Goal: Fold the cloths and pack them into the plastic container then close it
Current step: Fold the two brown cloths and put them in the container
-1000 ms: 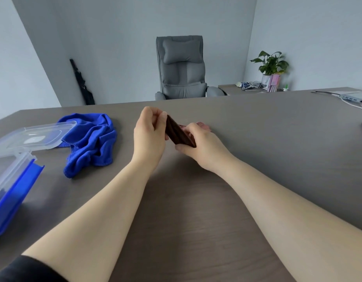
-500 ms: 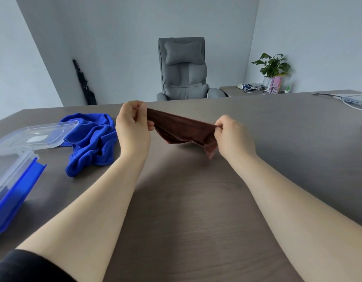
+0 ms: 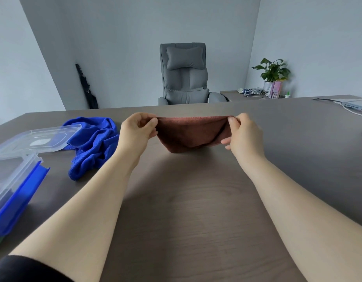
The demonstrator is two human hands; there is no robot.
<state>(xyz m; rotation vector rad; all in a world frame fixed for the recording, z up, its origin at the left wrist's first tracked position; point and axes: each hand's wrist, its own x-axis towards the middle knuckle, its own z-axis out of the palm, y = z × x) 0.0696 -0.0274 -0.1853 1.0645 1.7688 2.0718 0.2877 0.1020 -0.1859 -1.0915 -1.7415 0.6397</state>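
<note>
On the bench [image 3: 196, 210] I have pulled my hands further apart than half a second ago, stretching the brown cloth [image 3: 191, 132] taut above it. Left hand [image 3: 136, 132] and right hand [image 3: 244, 135] each pinch a top corner. One crumpled blue cloth [image 3: 93, 143], one container [image 3: 11, 186], one clear lid [image 3: 36, 140] sit left.

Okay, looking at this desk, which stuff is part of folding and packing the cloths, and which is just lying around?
Part of the job:
- brown cloth, pinched by left hand and right hand
- blue cloth, crumpled on the table
- plastic container
- clear lid, off the container

Just lying about:
- grey chair
- potted plant
- black umbrella
- cables
</note>
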